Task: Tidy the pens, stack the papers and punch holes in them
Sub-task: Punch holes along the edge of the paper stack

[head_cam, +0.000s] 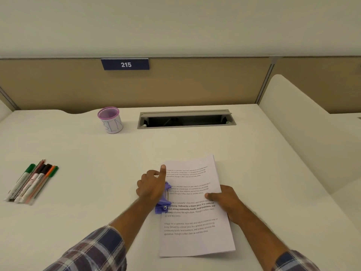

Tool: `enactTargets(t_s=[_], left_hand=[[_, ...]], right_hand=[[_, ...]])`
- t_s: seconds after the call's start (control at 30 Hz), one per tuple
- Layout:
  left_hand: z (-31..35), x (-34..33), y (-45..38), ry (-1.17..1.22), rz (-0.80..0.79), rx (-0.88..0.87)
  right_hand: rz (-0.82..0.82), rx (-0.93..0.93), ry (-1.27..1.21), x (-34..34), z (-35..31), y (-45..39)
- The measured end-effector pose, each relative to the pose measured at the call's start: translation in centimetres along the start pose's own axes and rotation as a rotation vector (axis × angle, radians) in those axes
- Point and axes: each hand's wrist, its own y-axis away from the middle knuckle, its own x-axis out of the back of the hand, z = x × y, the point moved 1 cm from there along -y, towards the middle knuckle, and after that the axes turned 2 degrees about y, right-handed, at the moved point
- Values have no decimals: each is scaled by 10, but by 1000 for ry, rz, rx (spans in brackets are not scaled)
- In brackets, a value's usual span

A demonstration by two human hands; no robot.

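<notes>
A stack of printed white papers (pixel 195 227) lies on the desk, front centre. A purple hole punch (pixel 163 204) sits on the stack's left edge, with the paper edge inside it. My left hand (pixel 151 185) rests on top of the punch, fingers curled over it and the index finger stretched forward to the papers' top left corner. At the stack's right edge my right hand (pixel 224 199) holds the papers, thumb on top. A bundle of several pens and markers (pixel 32 181) lies side by side at the left.
A purple mesh cup (pixel 110 119) wrapped in paper marked "BIN" stands at the back. Right of it is an open grey cable tray (pixel 186 119) in the desk (pixel 88 192). A beige partition with a "215" sign (pixel 125 64) runs behind; a white divider (pixel 304 122) stands at right.
</notes>
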Motion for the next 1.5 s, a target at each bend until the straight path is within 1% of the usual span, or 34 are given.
enactTargets(t_s=[0.1,0.23,0.33,0.47,0.6,1.1,1.5], left_hand=[[-3,11,6,-36,-13,-15],[-10,24,12,77,-65,-42],[-10,31,18,84,-97,-72],[-13,33,23,180,-206,13],[-12,34,29,316,-272,121],[-17,55,25,454,-251,116],[-24,76,4,426,-205,92]], right_hand=[[3,7,8,0,0,0],[11,11,0,-2,-1,0],[15,14,-5,-2,-1,0],[16,17,0,-2,0,0],[15,21,-2,-2,0,0],[5,16,-1,-1,0,-1],[6,1,-14,-1,0,-1]])
